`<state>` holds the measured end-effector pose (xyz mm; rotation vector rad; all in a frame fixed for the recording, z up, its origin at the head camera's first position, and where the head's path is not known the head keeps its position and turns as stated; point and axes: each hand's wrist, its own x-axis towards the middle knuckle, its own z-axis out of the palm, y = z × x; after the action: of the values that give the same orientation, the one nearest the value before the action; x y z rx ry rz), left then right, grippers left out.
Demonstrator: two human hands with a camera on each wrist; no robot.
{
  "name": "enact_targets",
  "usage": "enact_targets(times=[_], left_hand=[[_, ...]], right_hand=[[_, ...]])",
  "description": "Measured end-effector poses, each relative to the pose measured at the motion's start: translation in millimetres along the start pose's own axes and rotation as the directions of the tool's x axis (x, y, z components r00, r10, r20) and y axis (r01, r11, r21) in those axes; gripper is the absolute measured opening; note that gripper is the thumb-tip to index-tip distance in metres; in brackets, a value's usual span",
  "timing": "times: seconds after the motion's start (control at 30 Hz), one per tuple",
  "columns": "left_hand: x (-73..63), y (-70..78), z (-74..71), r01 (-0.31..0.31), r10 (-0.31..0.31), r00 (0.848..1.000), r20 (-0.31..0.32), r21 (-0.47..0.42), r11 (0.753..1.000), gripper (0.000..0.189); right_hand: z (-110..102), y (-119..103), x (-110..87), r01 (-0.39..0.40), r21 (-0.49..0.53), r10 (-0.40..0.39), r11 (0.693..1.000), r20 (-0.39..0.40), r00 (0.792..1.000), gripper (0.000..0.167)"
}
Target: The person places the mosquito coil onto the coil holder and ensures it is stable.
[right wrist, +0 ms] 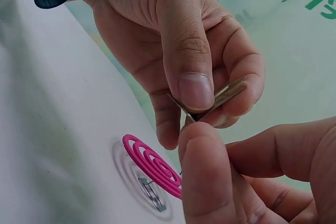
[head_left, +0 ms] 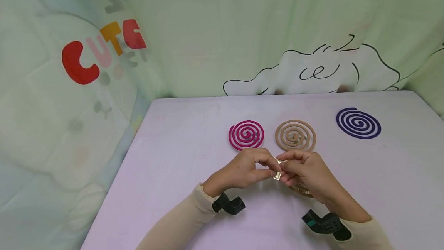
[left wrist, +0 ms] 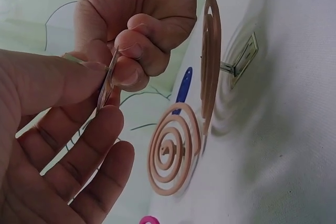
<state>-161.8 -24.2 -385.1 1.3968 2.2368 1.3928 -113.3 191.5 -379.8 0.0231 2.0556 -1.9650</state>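
Note:
Both hands meet above the table around a small folded metal mosquito-coil stand (head_left: 277, 176). My left hand (head_left: 248, 169) pinches it between thumb and fingers; in the right wrist view its thumb presses on the bent strip (right wrist: 224, 98). My right hand (head_left: 310, 171) pinches the other side with its fingertips. Partly hidden beneath the right hand is a brown mosquito coil (head_left: 301, 191), which the left wrist view shows raised on a metal stand (left wrist: 244, 61). Just beyond the hands lie a pink coil (head_left: 246, 135) and another brown coil (head_left: 295, 135).
A dark blue coil (head_left: 359, 123) lies farther back on the right. The white-covered table (head_left: 180, 138) ends at a printed curtain (head_left: 194, 49). Under the pink coil, a metal stand (right wrist: 152, 195) shows in the right wrist view. Each wrist carries a black strap (head_left: 327, 225).

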Motion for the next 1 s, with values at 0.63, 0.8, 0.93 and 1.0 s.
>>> enact_targets(times=[0.63, 0.8, 0.93, 1.0], left_hand=[[-0.1, -1.6, 3.3, -0.003, 0.002, 0.997, -0.078, -0.012, 1.0, 0.011], [-0.1, -1.3, 3.4, -0.023, 0.023, 0.997, -0.08, 0.005, 1.0, 0.01], [0.0, -0.7, 4.5, 0.006, -0.008, 0.996, -0.087, -0.033, 0.999, 0.009], [0.1, -0.8, 5.4, 0.033, -0.038, 0.996, -0.082, -0.055, 0.998, 0.011]], right_hand=[[-1.5, 2.4, 0.8, 0.011, 0.048, -0.011, 0.999, -0.002, 1.0, 0.019], [-1.9, 2.5, 1.0, 0.018, 0.06, -0.018, 0.998, 0.006, 1.0, 0.017], [-2.6, 2.9, 1.4, 0.019, 0.064, -0.019, 0.998, 0.006, 1.0, 0.016], [-2.8, 3.2, 1.4, 0.017, 0.066, -0.017, 0.998, 0.004, 1.0, 0.015]])
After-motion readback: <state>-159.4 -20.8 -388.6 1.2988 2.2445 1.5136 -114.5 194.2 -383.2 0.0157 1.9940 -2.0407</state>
